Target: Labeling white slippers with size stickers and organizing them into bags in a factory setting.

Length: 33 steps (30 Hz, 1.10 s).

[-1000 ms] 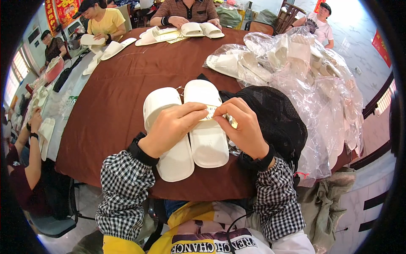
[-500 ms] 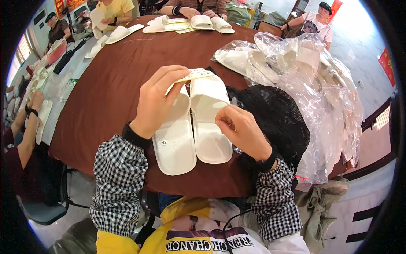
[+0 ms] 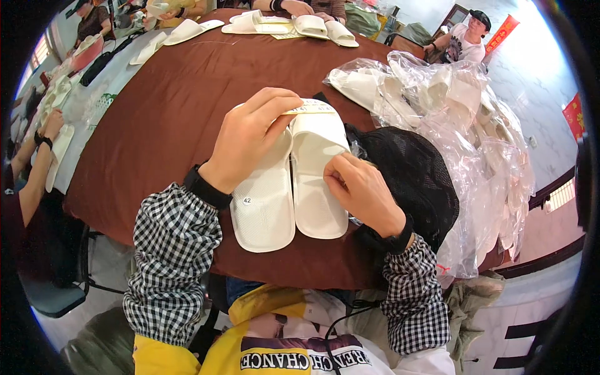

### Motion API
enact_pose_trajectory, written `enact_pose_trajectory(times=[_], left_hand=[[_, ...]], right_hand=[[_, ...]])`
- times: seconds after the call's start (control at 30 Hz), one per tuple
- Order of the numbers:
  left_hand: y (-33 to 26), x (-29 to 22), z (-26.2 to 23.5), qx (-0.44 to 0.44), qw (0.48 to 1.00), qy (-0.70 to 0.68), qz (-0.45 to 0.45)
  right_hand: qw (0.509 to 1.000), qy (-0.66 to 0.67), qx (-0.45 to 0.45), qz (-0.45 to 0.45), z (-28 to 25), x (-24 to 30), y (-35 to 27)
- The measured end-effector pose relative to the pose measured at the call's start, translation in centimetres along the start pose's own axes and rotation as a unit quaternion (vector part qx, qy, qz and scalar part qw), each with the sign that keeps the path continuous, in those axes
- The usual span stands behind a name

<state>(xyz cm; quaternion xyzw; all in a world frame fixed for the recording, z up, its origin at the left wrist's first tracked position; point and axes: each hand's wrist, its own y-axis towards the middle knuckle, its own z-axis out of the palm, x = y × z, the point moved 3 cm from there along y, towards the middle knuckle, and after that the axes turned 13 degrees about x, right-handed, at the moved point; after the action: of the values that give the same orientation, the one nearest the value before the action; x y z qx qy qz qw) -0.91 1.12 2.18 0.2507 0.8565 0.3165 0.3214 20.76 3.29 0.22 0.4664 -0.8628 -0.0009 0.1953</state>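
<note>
Slippers, white, paired side by side on the brown round counter (image 3: 169, 119), near its front edge before the person. Left slipper (image 3: 264, 200) lies with its heel toward the person and bears a small round sticker near the heel; right slipper (image 3: 317, 175) lies touching it along the inner edge. Left hand (image 3: 250, 140) rests over the toe end of the left slipper, fingers curled and pinching a narrow pale paper strip (image 3: 312, 107) that spans the toe straps of both slippers. Right hand (image 3: 362, 190) lies on the outer edge of the right slipper at mid-length, fingers bent in a loose pinch against the sole; whether it holds anything cannot be told. Black mesh bag (image 3: 412, 175) sits just right of the right hand, touching a heap of clear plastic bags (image 3: 462, 125) filled with more white slippers. Further slippers (image 3: 294, 24) lie at the far edge, before other seated people.
</note>
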Motion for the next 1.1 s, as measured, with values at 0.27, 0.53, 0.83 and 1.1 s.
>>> enact_pose_trajectory(times=[0.27,0.53,0.83,1.1], left_hand=[[-0.1,0.2,0.2,0.007,1.0,0.009,0.0],[0.0,0.0,0.4,0.011,1.0,0.016,0.001],[0.0,0.2,0.3,0.017,1.0,0.019,-0.006],[0.0,0.4,0.5,0.021,1.0,0.012,-0.003]], right_hand=[[0.999,-0.026,0.029,-0.009,-0.2,0.6,-0.1],[0.996,0.075,0.048,0.025,-0.6,-0.7,-0.5],[1.0,0.001,0.023,-0.018,-0.9,0.5,-1.2],[0.999,-0.027,0.015,0.026,-0.6,0.8,-1.4]])
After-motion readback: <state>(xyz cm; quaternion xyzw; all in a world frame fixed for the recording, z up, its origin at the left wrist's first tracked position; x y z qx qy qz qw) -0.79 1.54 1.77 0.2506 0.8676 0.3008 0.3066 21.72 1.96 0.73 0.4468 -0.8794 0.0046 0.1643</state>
